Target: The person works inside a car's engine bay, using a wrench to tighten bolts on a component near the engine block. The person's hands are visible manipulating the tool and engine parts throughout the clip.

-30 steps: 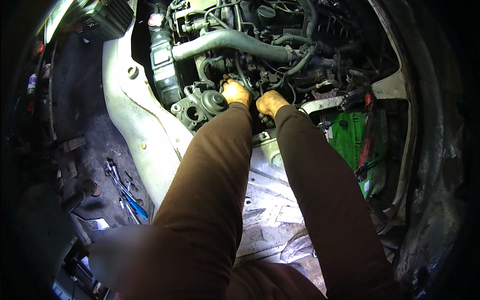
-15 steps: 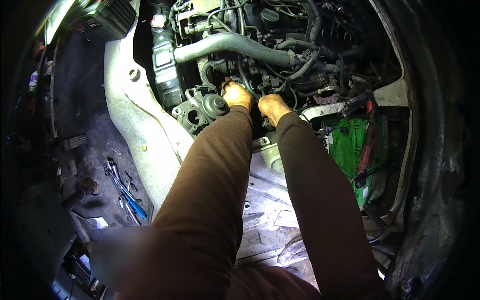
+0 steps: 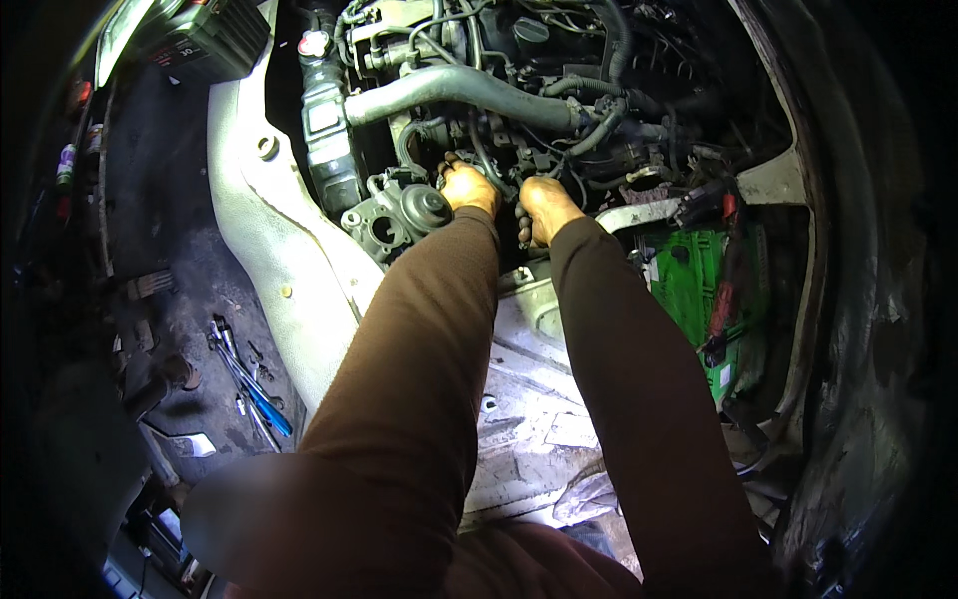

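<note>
Both my arms, in brown sleeves, reach down into an engine bay. My left hand [image 3: 469, 187] is bent over the parts at the front of the engine, its darkened fingers curled; whatever they grip is hidden. Right against its wrist lies a grey metal housing [image 3: 424, 207] with a round cap and a flanged opening. A short way to the right, my right hand [image 3: 547, 208] is closed, fingers curled under and fingertips showing on its left side. What it holds, if anything, cannot be made out. Thin hoses [image 3: 483, 150] run down between the hands.
A thick grey pipe [image 3: 459, 88] crosses beyond my hands. The radiator [image 3: 327, 130] with its cap stands to the left, beside the pale fender [image 3: 261, 200]. At right sits a green battery [image 3: 689, 275]. Blue-handled tools [image 3: 267, 411] lie on the floor at left.
My right hand has turned slightly, so its curled fingertips now show on the left side. My left hand stays at about the same spot. The view has shifted a little.
</note>
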Demonstrator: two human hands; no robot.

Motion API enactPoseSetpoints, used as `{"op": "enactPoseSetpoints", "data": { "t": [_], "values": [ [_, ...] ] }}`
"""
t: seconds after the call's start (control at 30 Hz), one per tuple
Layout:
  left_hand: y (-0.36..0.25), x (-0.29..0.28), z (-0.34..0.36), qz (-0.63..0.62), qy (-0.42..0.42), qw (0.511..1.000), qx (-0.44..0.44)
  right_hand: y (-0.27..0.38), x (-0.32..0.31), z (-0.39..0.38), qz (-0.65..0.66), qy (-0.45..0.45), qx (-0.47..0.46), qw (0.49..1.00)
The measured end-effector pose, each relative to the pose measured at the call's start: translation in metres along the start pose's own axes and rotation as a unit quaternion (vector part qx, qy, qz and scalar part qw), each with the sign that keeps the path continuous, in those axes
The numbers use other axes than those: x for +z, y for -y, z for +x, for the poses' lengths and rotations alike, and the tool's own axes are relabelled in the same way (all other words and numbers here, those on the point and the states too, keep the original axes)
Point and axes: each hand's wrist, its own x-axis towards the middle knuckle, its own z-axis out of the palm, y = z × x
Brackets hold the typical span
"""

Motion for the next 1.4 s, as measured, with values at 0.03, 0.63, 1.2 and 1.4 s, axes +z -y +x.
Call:
{"op": "enactPoseSetpoints", "data": {
  "t": [0.03,0.63,1.2,1.4],
  "values": [
    [-0.001,-0.001,-0.001,0.003,0.006,1.000,0.000,-0.001,0.002,0.007,-0.053,-0.001,0.011,0.999],
    [0.003,0.029,0.009,0.009,-0.127,0.991,-0.036,0.011,-0.001,-0.007,0.227,0.030,0.156,0.961],
    [0.006,0.039,0.012,-0.011,-0.187,0.981,-0.051,0.004,0.004,-0.002,0.244,0.039,0.115,0.962],
    [-0.001,0.027,0.009,-0.020,-0.120,0.991,-0.056,0.017,0.004,-0.015,0.233,0.027,0.131,0.963]
  ]
}}
